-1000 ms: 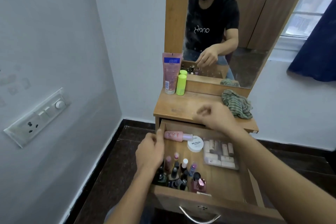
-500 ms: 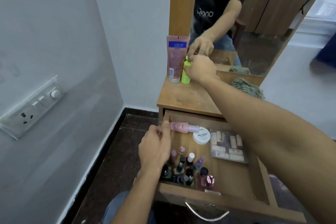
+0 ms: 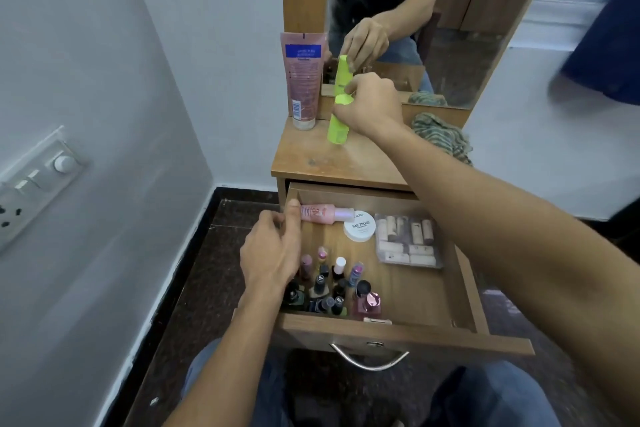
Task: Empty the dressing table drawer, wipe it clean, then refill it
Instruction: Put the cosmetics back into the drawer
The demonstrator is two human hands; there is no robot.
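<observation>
The wooden drawer [image 3: 465, 282] stands pulled out under the dressing table top [image 3: 311, 163]. My right hand [image 3: 372, 104] grips a lime green bottle [image 3: 337, 125], tilted just above the table top. My left hand [image 3: 273, 250] rests on the drawer's left wall, thumb touching a pink bottle [image 3: 320, 213] lying at the back. Inside the drawer also lie a white nail polish remover jar [image 3: 360, 229], a clear pack of lipsticks [image 3: 407, 241] and several nail polish bottles [image 3: 329, 288] at the front left.
A pink tube [image 3: 303, 80] stands upright at the table's back left, against the mirror frame. A striped cloth [image 3: 440, 133] lies bunched at the back right. A wall with a switch panel [image 3: 34, 180] is close on the left. The drawer handle [image 3: 369, 359] faces my knees.
My right hand reached from above the drawer to the back of the table top, took hold of the green bottle and tilted it up. My left hand stayed at the drawer's left wall.
</observation>
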